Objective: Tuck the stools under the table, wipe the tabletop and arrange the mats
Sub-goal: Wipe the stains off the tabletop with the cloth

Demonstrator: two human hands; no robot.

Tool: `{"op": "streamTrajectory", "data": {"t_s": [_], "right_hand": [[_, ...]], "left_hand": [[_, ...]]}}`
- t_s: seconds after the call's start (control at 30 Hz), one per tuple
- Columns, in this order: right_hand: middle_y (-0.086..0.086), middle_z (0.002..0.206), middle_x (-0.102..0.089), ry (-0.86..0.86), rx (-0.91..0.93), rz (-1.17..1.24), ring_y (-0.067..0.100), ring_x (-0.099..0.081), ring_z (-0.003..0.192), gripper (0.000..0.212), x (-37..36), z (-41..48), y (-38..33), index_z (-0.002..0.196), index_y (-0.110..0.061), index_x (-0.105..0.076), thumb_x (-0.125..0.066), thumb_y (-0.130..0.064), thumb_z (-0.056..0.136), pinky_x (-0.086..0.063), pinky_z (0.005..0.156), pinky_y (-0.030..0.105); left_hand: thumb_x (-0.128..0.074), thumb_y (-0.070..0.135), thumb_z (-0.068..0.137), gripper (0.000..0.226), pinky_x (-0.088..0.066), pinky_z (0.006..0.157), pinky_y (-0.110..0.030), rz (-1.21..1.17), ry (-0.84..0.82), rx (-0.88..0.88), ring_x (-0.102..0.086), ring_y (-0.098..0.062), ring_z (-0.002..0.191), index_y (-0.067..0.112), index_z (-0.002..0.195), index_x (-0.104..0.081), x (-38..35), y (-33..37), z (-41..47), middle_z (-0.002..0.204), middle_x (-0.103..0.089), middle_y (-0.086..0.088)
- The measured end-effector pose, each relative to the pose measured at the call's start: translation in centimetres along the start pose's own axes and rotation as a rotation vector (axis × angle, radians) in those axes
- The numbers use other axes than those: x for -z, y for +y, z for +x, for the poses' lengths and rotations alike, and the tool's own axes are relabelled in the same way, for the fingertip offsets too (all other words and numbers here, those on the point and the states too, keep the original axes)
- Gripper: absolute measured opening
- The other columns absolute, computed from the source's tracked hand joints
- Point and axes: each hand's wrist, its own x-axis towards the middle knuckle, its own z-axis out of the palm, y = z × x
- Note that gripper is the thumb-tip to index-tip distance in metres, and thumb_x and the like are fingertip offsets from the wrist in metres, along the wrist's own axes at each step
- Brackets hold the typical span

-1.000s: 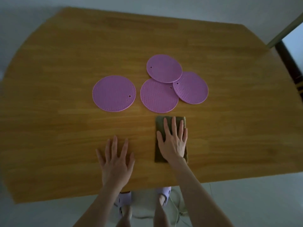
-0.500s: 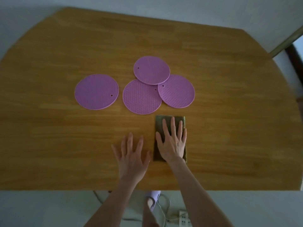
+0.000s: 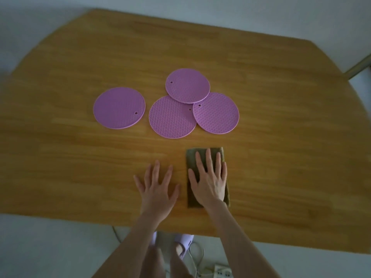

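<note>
Several round purple mats lie mid-table on the wooden tabletop (image 3: pixel 80 63). One mat (image 3: pixel 119 107) lies alone at the left. Three overlap to its right: a front mat (image 3: pixel 170 119), a back mat (image 3: pixel 187 85) on top, and a right mat (image 3: pixel 217 114). My right hand (image 3: pixel 208 177) presses flat, fingers straight, on a folded olive cloth (image 3: pixel 192 157) near the front edge. My left hand (image 3: pixel 157 187) rests flat on the bare wood just left of the cloth. No stool is in view.
Below the table's front edge I see my slippered feet (image 3: pixel 184 241), a white cable (image 3: pixel 197 255) and a power strip (image 3: pixel 222 272) on the pale floor. A metal frame post (image 3: pixel 359 66) stands at the far right.
My left hand has slid right across the wood, closing up beside the cloth. The view has shifted relative to the table. My right hand stays flat on the cloth.
</note>
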Motion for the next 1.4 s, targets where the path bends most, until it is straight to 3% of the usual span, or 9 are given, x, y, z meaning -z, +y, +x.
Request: {"op": "streamTrajectory", "data": {"t_s": [0.1, 0.17, 0.3, 0.53, 0.7, 0.83, 1.0, 1.2, 1.4], "right_hand": [[0.006, 0.154, -0.030, 0.031, 0.038, -0.009, 0.033, -0.026, 0.141, 0.060, -0.4, -2.1, 2.0, 0.146, -0.028, -0.035, -0.029, -0.055, 0.092, -0.017, 0.115, 0.045], [0.006, 0.155, -0.029, 0.037, -0.034, -0.028, 0.033, -0.025, 0.142, 0.063, 0.2, -1.6, 4.2, 0.146, -0.028, -0.035, -0.027, -0.057, 0.091, -0.021, 0.114, 0.048], [0.003, 0.161, -0.008, 0.008, -0.200, 0.017, 0.031, -0.001, 0.147, 0.065, 1.7, 2.8, 4.1, 0.151, -0.030, -0.021, -0.020, -0.058, 0.092, -0.005, 0.117, 0.048], [0.007, 0.153, -0.032, 0.057, -0.076, 0.015, 0.034, -0.026, 0.142, 0.060, 0.4, -1.0, 3.9, 0.144, -0.026, -0.040, -0.031, -0.054, 0.091, -0.022, 0.113, 0.048], [0.004, 0.161, -0.009, 0.026, -0.310, 0.003, 0.031, -0.002, 0.147, 0.066, 2.3, 3.6, 7.9, 0.151, -0.030, -0.018, -0.019, -0.059, 0.092, -0.004, 0.118, 0.047], [0.004, 0.160, -0.011, 0.047, -0.228, 0.024, 0.032, -0.005, 0.147, 0.065, 1.9, 3.5, 4.9, 0.151, -0.029, -0.021, -0.018, -0.056, 0.092, -0.003, 0.116, 0.046], [0.008, 0.155, -0.029, 0.072, -0.191, -0.014, 0.034, -0.024, 0.142, 0.062, 0.9, -0.5, 7.2, 0.147, -0.027, -0.033, -0.026, -0.056, 0.093, -0.019, 0.114, 0.048], [0.002, 0.161, -0.005, 0.045, -0.393, 0.044, 0.032, 0.000, 0.147, 0.068, 2.9, 4.2, 8.4, 0.151, -0.031, -0.015, -0.014, -0.060, 0.090, -0.001, 0.116, 0.048], [0.004, 0.159, -0.014, 0.040, -0.260, 0.002, 0.031, -0.011, 0.146, 0.067, 2.1, 0.0, 9.3, 0.150, -0.029, -0.020, -0.014, -0.063, 0.093, -0.006, 0.115, 0.046]], "left_hand": [[-0.014, 0.068, 0.089, 0.067, -0.003, 0.108, -0.065, -0.027, 0.019, 0.003, -0.022, -0.035, 0.139, 0.032, 0.141, -0.037, 0.0, 0.0, -0.1, 0.151, -0.029, -0.011], [-0.021, 0.066, 0.088, 0.066, 0.000, 0.109, -0.064, -0.023, 0.018, 0.014, -0.019, -0.034, 0.141, 0.031, 0.142, -0.036, 0.2, 0.2, -0.1, 0.153, -0.026, -0.011], [-0.028, 0.055, 0.086, 0.060, -0.004, 0.109, -0.066, 0.004, 0.010, 0.015, -0.022, -0.034, 0.140, 0.028, 0.138, -0.042, 0.3, 1.6, 0.1, 0.151, -0.030, -0.012], [-0.024, 0.057, 0.088, 0.061, 0.004, 0.109, -0.063, -0.045, -0.009, -0.081, -0.011, -0.033, 0.143, 0.032, 0.143, -0.035, -0.6, 5.0, 2.5, 0.155, -0.021, -0.011], [-0.005, 0.065, 0.086, 0.069, 0.017, 0.108, -0.059, 0.010, -0.057, -0.084, 0.008, -0.029, 0.143, 0.037, 0.147, -0.018, -1.0, 5.1, 2.8, 0.158, -0.005, -0.007], [-0.008, 0.063, 0.092, 0.066, 0.000, 0.107, -0.064, 0.022, -0.044, -0.103, -0.013, -0.034, 0.138, 0.030, 0.142, -0.037, -1.2, 4.9, 2.9, 0.151, -0.028, -0.014], [-0.027, 0.057, 0.090, 0.061, -0.001, 0.106, -0.068, -0.031, -0.025, -0.130, -0.013, -0.036, 0.140, 0.028, 0.141, -0.040, -1.3, 4.8, 2.8, 0.151, -0.028, -0.014], [-0.019, 0.060, 0.086, 0.066, 0.004, 0.109, -0.063, -0.030, -0.057, -0.105, -0.011, -0.033, 0.143, 0.029, 0.142, -0.037, -0.5, 6.1, 3.3, 0.154, -0.022, -0.011], [-0.031, 0.053, 0.086, 0.061, -0.001, 0.107, -0.065, -0.077, -0.034, -0.206, -0.019, -0.036, 0.140, 0.028, 0.141, -0.040, -1.3, 10.1, 4.9, 0.150, -0.031, -0.015]]}}
